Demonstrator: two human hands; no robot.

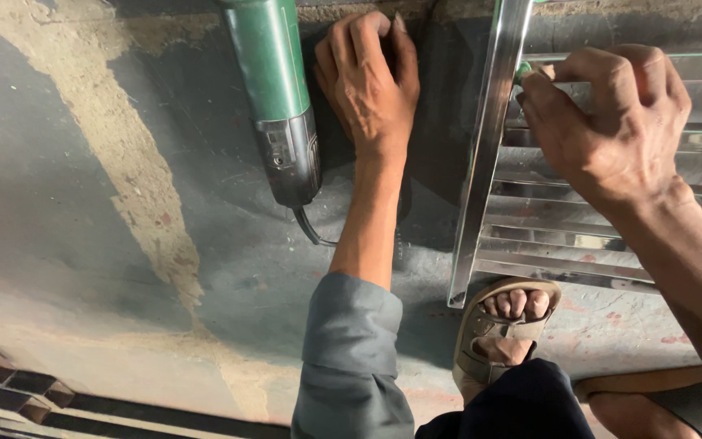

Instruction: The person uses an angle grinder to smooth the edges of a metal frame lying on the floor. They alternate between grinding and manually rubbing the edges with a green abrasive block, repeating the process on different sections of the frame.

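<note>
A shiny steel slatted frame [530, 219] lies flat on the floor [83, 203]; the right hand [611, 122] pinches a small green object [523, 71], grip narrow. The left hand [371, 77] rests curled beside a green grinder [274, 89].

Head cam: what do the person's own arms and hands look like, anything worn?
Both hands are bare: no gloves, rings or watch visible. The left hand leads to a bare forearm with a grey sleeve pushed up to about the elbow. The right hand has a bare forearm as far as the picture's edge; no sleeve shows there.
</note>
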